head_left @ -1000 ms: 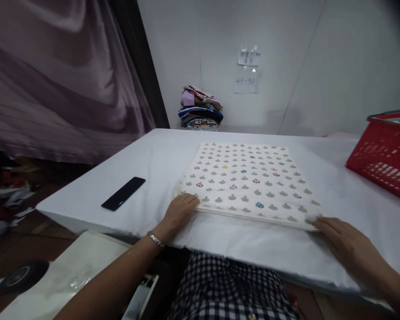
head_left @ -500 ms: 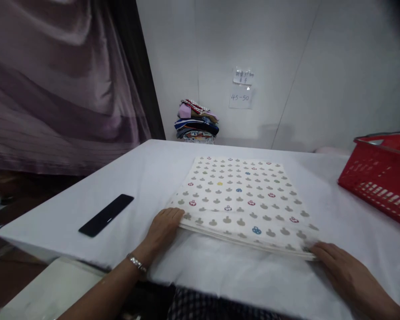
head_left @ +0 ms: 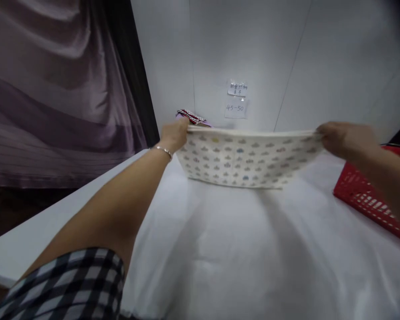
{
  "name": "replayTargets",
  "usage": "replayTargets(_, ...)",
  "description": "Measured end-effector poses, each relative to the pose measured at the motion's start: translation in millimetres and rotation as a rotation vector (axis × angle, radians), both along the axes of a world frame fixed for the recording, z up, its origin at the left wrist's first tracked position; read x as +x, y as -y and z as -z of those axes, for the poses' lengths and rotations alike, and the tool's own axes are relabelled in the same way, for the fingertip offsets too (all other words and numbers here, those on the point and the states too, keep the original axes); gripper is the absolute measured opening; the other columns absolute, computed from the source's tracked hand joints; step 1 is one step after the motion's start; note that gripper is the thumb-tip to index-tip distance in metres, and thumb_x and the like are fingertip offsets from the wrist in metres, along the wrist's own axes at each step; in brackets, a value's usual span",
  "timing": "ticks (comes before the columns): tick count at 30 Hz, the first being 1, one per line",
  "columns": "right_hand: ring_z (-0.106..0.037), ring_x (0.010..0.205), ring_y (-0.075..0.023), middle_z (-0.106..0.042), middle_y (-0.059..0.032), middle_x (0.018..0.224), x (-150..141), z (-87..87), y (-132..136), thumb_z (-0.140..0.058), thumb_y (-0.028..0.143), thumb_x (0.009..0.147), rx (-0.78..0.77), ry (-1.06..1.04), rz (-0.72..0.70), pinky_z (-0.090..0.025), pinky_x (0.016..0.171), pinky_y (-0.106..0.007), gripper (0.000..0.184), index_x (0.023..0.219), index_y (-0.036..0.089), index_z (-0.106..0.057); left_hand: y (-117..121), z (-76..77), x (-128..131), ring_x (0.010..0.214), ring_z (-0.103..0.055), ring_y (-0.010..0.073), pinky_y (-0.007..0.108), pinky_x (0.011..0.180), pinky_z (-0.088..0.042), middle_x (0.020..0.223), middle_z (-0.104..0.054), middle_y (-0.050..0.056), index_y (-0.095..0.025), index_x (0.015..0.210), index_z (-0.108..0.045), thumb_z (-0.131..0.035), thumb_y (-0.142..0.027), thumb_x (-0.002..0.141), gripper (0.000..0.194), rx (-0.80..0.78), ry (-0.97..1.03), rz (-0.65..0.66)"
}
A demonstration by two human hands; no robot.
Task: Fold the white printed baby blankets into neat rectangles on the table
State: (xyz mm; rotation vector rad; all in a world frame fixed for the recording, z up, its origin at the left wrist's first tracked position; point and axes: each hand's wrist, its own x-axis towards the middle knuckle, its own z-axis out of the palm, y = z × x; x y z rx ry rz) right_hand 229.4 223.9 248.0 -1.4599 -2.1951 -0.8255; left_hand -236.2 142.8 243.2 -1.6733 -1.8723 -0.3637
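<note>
A folded white cloth (head_left: 233, 158) printed with small grey and coloured mushroom-like shapes is stretched between my hands above the far part of the table. My left hand (head_left: 175, 135), with a silver bracelet at the wrist, is closed on its upper left corner. On the upper right corner, my right hand (head_left: 345, 138) is closed too, somewhat blurred by motion. The cloth slopes down towards me, and its lower edge is at or just over the white tabletop (head_left: 226, 249).
A red plastic basket (head_left: 360, 186) stands at the table's right side. Behind the cloth, a pile of folded fabrics (head_left: 193, 116) shows only its top. Two paper notes (head_left: 236, 100) hang on the pale wall, and a mauve curtain (head_left: 53, 80) covers the left.
Both hands have lifted the cloth's near edge off the table and carried it up and away from me. The dark phone-like slab on the left is now out of sight.
</note>
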Motion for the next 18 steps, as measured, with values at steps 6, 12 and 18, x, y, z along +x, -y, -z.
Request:
replayTargets(6,-0.056,0.105,-0.0315,-0.06,-0.0161,0.115,13,-26.7,44,-0.012,0.035,0.085,0.166,0.09,-0.086,-0.041,0.068,-0.039,0.065,0.118,0.006,-0.059,36,-31.3,-3,0.103,-0.053,0.0211,0.033,0.085,-0.038,0.102,-0.054,0.009,-0.002,0.111,-0.048,-0.029,-0.012,0.091,0.03,0.16,-0.037,0.063)
replayTargets(12,-0.062,0.093,-0.0264,-0.066,-0.0143,0.104,36,78.6,117,-0.029,0.021,0.085,0.095,0.175,-0.261,-0.05,0.076,-0.039,0.041,0.104,0.016,-0.065,119,75.7,-6,0.087,-0.057,0.0213,0.033,0.078,-0.044,0.088,-0.062,0.008,-0.015,0.094,-0.058,-0.042,-0.008,0.08,0.023,0.018,-0.029,0.195)
replayTargets(18,-0.068,0.081,-0.0196,-0.071,-0.0055,0.092,60,237.0,193,-0.037,0.021,0.086,-0.119,0.112,-0.488,-0.057,0.07,-0.032,0.034,0.094,0.022,-0.071,211,219.0,7,0.072,-0.055,0.0165,0.03,0.071,-0.045,0.076,-0.061,0.004,-0.018,0.074,-0.057,-0.035,-0.004,0.084,0.028,-0.258,0.089,0.486)
